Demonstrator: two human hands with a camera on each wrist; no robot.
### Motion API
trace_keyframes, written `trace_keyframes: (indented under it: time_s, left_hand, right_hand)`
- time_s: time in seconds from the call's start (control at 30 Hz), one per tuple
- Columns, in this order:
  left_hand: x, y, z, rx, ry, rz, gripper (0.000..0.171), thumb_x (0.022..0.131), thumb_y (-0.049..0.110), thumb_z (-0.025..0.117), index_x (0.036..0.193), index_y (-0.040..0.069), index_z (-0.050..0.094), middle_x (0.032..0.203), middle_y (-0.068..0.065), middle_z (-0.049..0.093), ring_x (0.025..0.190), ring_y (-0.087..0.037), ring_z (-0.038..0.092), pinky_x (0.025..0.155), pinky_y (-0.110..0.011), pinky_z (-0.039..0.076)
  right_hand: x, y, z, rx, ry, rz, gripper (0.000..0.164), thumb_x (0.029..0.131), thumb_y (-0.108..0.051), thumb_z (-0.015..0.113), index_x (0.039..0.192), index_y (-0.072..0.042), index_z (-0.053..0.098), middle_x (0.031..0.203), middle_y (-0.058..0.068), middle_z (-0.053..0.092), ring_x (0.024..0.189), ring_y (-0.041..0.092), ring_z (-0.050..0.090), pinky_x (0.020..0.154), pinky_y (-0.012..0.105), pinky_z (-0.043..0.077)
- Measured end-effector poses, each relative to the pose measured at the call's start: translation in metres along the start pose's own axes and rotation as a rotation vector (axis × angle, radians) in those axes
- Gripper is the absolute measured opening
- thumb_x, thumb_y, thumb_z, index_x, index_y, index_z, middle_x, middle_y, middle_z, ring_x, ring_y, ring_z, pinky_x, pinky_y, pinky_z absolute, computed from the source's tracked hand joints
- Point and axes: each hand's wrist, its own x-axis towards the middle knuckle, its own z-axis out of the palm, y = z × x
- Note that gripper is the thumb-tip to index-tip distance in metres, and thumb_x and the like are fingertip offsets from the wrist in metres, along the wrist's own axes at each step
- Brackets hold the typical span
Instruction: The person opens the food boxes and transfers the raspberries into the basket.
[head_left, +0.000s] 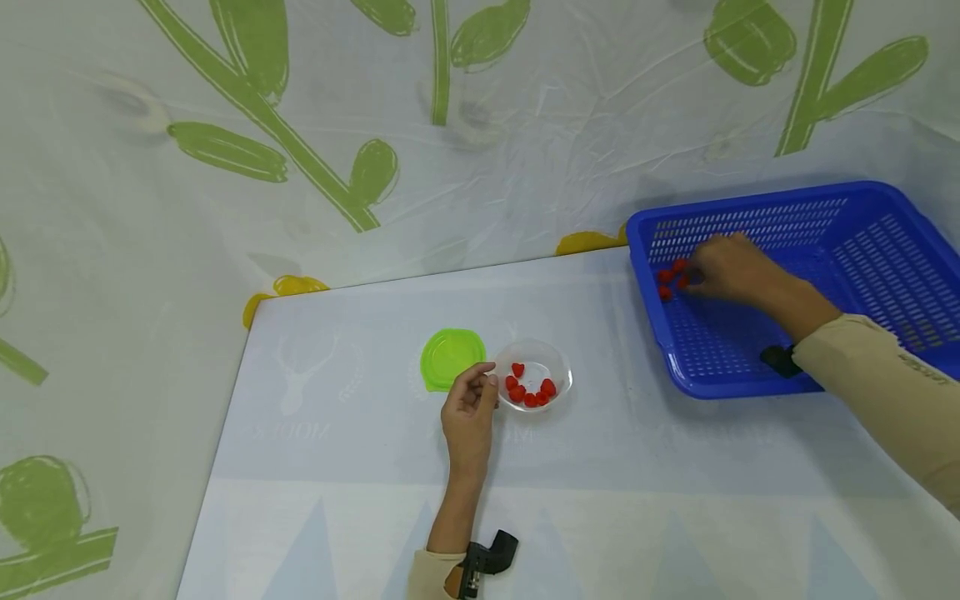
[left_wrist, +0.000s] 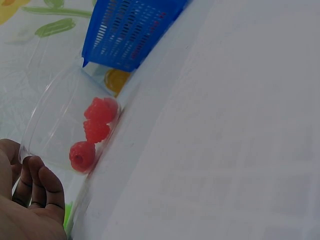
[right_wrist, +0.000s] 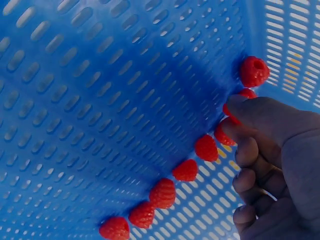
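Observation:
My left hand [head_left: 468, 408] pinches the rim of a clear round plastic bowl [left_wrist: 55, 112] that stands on the table. Several red raspberries [head_left: 548, 387] lie inside it, mostly along the near side. Reaching into the blue basket [head_left: 663, 354], my right hand [right_wrist: 287, 160] has thumb and forefinger around a raspberry [right_wrist: 227, 109] near the basket's corner. More raspberries [right_wrist: 163, 193] sit in a row along the foot of the basket wall in the right wrist view. The thumb and forefinger partly cover the berries closest to them.
A bright green lid [head_left: 450, 357] lies on the white table [head_left: 360, 442], left of the bowl and just beyond the left hand. The basket's raised slotted walls surround the right hand. Behind the table hangs a pale sheet [head_left: 525, 183] with green leaf prints.

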Motion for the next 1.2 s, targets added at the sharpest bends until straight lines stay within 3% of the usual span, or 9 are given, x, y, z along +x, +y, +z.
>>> trace_keyframes:
  time_s: [0.37, 0.83, 1.2]
  left_hand:
    - [0.0, -0.001, -0.001, -0.01, 0.003, -0.003, 0.024, 0.09, 0.012, 0.058, 0.113, 0.003, 0.059, 0.086, -0.011, 0.055, 0.073, -0.023, 0.052, 0.065, -0.022, 0.05]
    - [-0.001, -0.002, 0.0, -0.003, -0.003, 0.011, 0.024, 0.09, 0.011, 0.058, 0.113, 0.003, 0.059, 0.087, -0.013, 0.055, 0.072, -0.021, 0.052, 0.064, -0.022, 0.05]
    - [-0.001, -0.002, 0.001, -0.004, 0.005, 0.013, 0.025, 0.09, 0.011, 0.058, 0.113, 0.002, 0.059, 0.086, -0.012, 0.056, 0.071, -0.021, 0.052, 0.063, -0.022, 0.049]
  right_hand:
    - [0.004, -0.006, 0.002, -0.031, -0.005, -0.022, 0.017, 0.071, -0.02, 0.076, 0.077, -0.006, 0.07, 0.074, 0.005, 0.065, 0.07, 0.026, 0.056, 0.064, 0.041, 0.033]
    - [-0.005, -0.014, -0.014, -0.031, -0.03, 0.036, 0.021, 0.074, -0.021, 0.073, 0.087, -0.005, 0.073, 0.084, 0.009, 0.067, 0.078, 0.028, 0.056, 0.064, 0.04, 0.032]
    - [-0.016, -0.028, -0.04, -0.051, 0.041, 0.007, 0.011, 0.076, -0.022, 0.071, 0.078, -0.011, 0.07, 0.067, 0.0, 0.052, 0.071, 0.022, 0.045, 0.063, 0.038, 0.025]
